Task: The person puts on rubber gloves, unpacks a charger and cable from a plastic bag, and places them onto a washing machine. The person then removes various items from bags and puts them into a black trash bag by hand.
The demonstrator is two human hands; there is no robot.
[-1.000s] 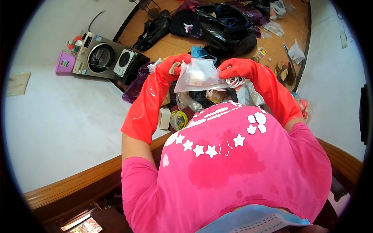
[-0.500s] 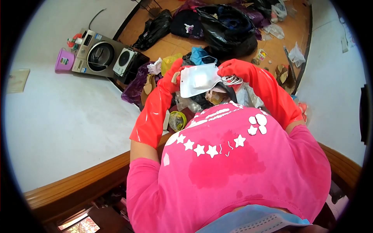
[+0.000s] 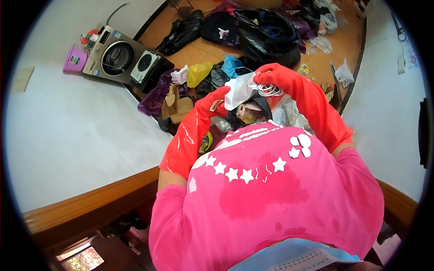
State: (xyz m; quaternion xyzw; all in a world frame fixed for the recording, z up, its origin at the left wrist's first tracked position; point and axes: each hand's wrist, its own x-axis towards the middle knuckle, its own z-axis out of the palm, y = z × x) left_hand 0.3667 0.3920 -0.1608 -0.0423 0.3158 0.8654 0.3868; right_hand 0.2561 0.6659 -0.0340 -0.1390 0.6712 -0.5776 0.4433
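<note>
Both hands wear long red rubber gloves. A white plastic pouch (image 3: 239,89) is held up between them, bent and narrow. My left hand (image 3: 219,101) closes on its lower left edge, and a small tan piece (image 3: 216,105) shows at the fingers. My right hand (image 3: 270,77) grips the pouch's upper right corner. A coiled white cable (image 3: 270,91) hangs just under the right fingers; whether they hold it too is hidden. Beneath the hands lies a heap of mixed rubbish with crumpled clear plastic (image 3: 289,112) and a dark bag (image 3: 262,103).
Black bags (image 3: 266,40) lie on the tiled floor ahead. Cardboard pieces (image 3: 177,108), a yellow bag (image 3: 199,73) and a blue cloth-like item (image 3: 232,66) are left of the heap. A washing machine (image 3: 116,58) and purple bucket (image 3: 74,59) stand at the left wall.
My left hand has moved down and right, toward my right hand. The pouch, spread flat before, is now folded narrower. The right hand keeps its hold.
</note>
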